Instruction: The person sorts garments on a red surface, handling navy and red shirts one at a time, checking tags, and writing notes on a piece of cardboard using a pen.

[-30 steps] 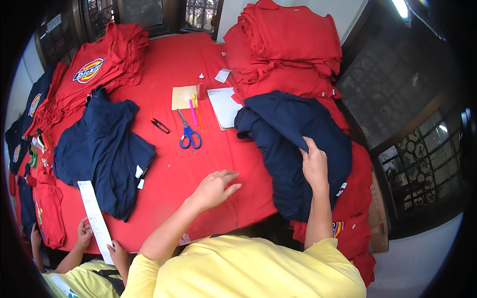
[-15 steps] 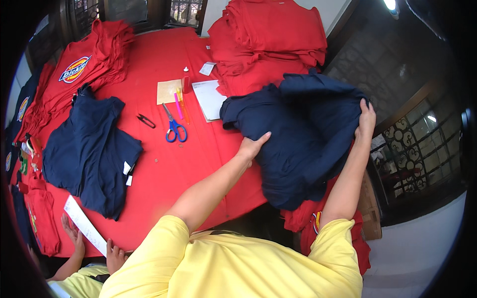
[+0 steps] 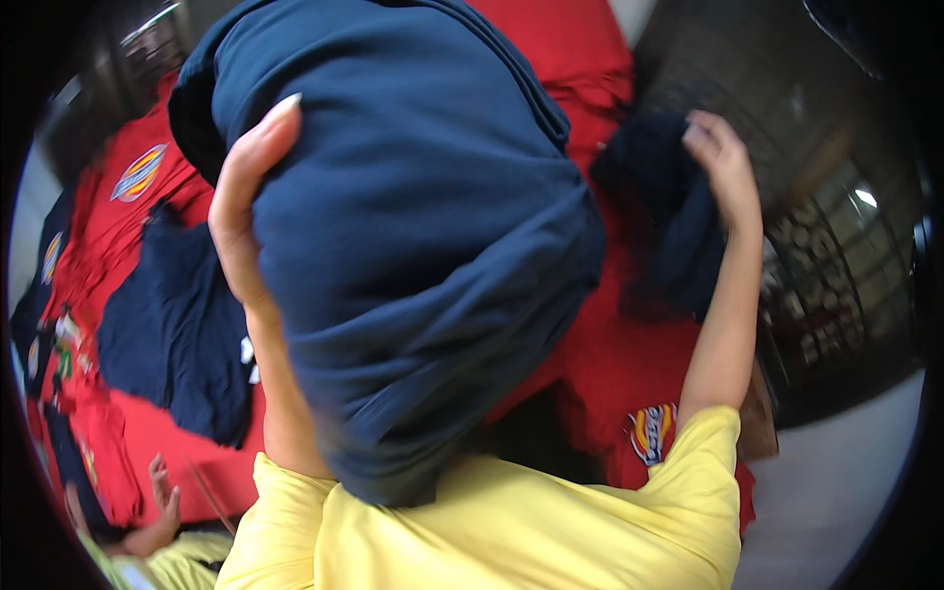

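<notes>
A large folded bundle of navy garments point(image 3: 423, 216) is lifted close in front of me and hides much of the table. My left hand point(image 3: 254, 177) is closed round its left edge, thumb lying on the front of the cloth. Out to the right, my right hand point(image 3: 723, 162) has its fingers curled on another dark navy garment point(image 3: 678, 211), which hangs down over red cloth and is blurred. Whether the two navy pieces join cannot be seen.
Another navy garment point(image 3: 177, 334) with white tags lies on the left of the red-covered table. Red printed garments point(image 3: 128, 197) are heaped behind it; more red garments point(image 3: 590, 59) are piled at the back right. A co-worker's hand point(image 3: 165, 501) shows at lower left. A dark grille point(image 3: 826, 285) stands right.
My left hand has lifted the navy bundle up and left, nearer to me; it now covers the scissors and papers. My right hand has moved slightly up. The co-worker's white paper strip is not seen now.
</notes>
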The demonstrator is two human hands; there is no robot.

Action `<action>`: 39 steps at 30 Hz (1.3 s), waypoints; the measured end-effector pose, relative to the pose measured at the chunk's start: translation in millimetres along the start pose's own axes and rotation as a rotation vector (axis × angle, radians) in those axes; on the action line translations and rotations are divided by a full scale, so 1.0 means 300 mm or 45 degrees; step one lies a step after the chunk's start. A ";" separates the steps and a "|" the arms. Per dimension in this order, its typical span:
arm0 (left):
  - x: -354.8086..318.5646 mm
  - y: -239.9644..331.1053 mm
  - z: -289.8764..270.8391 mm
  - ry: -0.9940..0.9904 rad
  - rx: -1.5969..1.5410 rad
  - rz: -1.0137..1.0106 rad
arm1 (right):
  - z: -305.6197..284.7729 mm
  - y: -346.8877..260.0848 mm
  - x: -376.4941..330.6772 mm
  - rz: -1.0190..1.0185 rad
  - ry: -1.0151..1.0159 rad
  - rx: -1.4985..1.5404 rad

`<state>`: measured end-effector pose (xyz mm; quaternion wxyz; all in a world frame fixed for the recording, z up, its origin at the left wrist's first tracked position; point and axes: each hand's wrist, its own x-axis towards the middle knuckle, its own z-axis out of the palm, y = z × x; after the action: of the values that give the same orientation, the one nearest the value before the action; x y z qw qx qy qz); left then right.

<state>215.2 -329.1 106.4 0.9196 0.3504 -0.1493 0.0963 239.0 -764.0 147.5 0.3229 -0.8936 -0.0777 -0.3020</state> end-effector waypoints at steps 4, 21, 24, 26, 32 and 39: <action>-0.066 0.101 -0.220 0.260 0.193 0.644 | 0.566 -0.129 -0.301 0.194 -0.562 1.045; -0.487 0.549 -0.956 0.596 2.137 -0.375 | 1.320 -0.454 -0.763 1.080 -1.405 1.804; -0.502 0.192 -0.898 0.749 2.663 -0.542 | 1.323 -0.443 -0.792 0.980 -1.376 1.715; -0.534 0.107 -0.919 0.902 2.839 -0.203 | 1.334 -0.428 -0.809 0.756 -1.390 1.752; -0.579 0.109 -0.863 0.888 2.734 0.109 | 1.338 -0.342 -0.620 0.079 -1.519 0.928; -0.603 -0.098 -0.613 0.388 2.679 0.374 | 1.517 -0.525 -0.374 -0.466 -0.839 1.071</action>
<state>92.2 -240.0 -104.2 0.1443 0.9295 0.0844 0.3288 318.9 -351.0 -112.4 0.5523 -0.7069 -0.4419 -0.0012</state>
